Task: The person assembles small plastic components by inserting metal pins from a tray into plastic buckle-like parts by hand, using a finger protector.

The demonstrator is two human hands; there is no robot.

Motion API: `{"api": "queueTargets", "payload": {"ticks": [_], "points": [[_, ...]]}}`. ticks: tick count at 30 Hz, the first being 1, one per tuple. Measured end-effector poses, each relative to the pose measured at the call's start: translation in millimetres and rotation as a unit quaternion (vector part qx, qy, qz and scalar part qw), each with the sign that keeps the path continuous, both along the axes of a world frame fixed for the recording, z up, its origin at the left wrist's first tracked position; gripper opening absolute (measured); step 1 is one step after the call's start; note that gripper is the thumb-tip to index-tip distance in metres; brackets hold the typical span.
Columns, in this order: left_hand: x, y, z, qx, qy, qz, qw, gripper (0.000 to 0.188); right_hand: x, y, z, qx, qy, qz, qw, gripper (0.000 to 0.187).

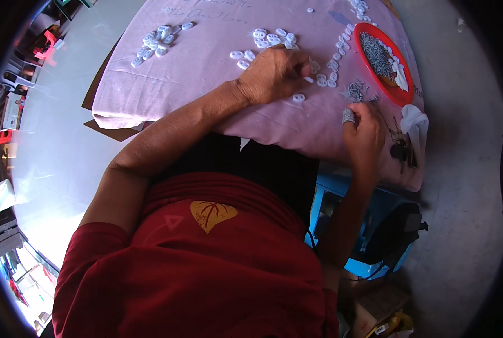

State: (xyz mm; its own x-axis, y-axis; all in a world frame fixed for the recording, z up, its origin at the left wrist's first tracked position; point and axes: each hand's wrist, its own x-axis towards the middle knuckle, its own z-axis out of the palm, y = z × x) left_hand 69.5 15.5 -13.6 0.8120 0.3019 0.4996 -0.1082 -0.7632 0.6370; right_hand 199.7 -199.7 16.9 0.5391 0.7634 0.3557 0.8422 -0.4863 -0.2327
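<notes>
Left of the red tray [401, 98], the left hand [277, 74] curls beside white oval pieces [321, 80] and, near the tray's closest end, the right hand [365, 130] bends by grey nails [356, 90], neither grip discernible, with part pickup apparently underway and a precise pinch required next.

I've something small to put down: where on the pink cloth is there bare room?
The pink cloth is bare between the left white-piece pile and the middle pile, down to the left forearm. The right side is crowded: red tray, loose metal pieces, right hand.
</notes>
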Motion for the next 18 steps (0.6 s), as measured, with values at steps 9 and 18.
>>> {"api": "queueTargets", "payload": {"ticks": [9,18], "points": [[2.0,2.8,-4.8,-0.09,-0.028,-0.034,0.995,0.013,6.1,-37.1,-2.6,0.045,0.119,-0.09,0.988,0.027],[-8.9,-0.1,-3.1,0.187,-0.042,0.044,0.981,0.017,3.1,-50.3,-12.2,0.052,0.071,-0.047,0.995,0.027]]}}
